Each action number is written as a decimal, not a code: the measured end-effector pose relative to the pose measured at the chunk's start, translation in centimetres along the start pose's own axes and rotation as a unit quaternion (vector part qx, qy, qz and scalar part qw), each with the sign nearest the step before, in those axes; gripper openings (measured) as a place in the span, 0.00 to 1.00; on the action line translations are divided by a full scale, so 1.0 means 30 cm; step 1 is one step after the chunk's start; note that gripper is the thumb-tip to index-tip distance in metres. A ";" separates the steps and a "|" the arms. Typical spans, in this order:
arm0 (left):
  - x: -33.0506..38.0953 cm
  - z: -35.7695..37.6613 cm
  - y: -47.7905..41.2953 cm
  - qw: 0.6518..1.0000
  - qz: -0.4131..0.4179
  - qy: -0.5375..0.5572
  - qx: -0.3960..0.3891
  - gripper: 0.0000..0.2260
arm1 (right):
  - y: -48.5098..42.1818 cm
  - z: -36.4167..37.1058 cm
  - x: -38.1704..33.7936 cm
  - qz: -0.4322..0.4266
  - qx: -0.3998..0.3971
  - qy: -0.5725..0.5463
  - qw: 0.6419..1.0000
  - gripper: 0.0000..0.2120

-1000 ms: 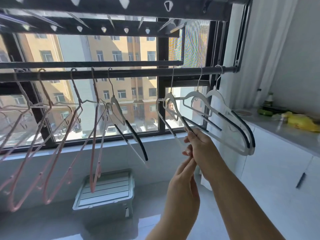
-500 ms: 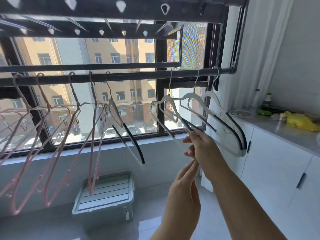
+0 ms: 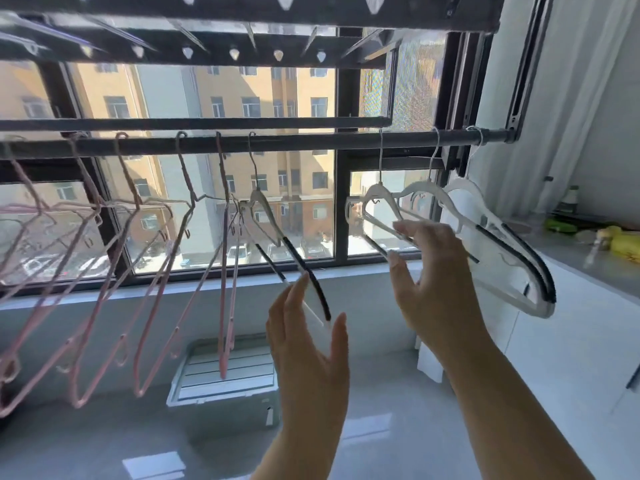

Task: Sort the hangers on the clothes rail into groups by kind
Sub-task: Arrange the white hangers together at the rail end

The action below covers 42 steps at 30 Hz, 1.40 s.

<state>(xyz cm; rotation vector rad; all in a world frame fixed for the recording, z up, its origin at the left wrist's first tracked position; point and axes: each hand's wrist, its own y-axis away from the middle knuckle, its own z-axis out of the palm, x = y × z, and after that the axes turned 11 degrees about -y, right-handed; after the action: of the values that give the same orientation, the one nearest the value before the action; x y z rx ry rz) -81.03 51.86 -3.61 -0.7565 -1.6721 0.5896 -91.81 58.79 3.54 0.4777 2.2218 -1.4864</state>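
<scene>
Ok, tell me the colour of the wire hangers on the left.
Pale pink wire hangers, head view.

No readable text anywhere in view.
No letters, brands or numbers can be made out on any object or surface, indoors or through the window.

Both forearms were bare, with no sleeve reaching into view. The left hand point(image 3: 308, 344) and the right hand point(image 3: 434, 282) wore no gloves, rings, watch or bracelet; the fingernails were short and unpainted.
</scene>
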 end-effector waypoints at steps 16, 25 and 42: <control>-0.027 -0.021 -0.002 0.989 -0.006 0.032 -0.144 0.19 | 0.019 0.229 -0.123 0.267 -0.172 -0.296 0.901 0.08; 0.026 0.035 0.005 0.979 0.012 0.078 -0.186 0.17 | 0.006 0.152 -0.074 0.290 -0.121 -0.299 0.901 0.11; 0.007 0.005 0.040 0.970 0.010 0.060 -0.236 0.21 | 0.012 0.140 -0.054 0.271 -0.156 -0.187 0.931 0.13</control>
<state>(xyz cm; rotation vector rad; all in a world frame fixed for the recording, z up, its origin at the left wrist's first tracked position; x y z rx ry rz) -80.98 52.80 -4.37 -1.1276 -1.7105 0.1487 -89.59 54.96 2.67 0.5844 1.7802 -0.8361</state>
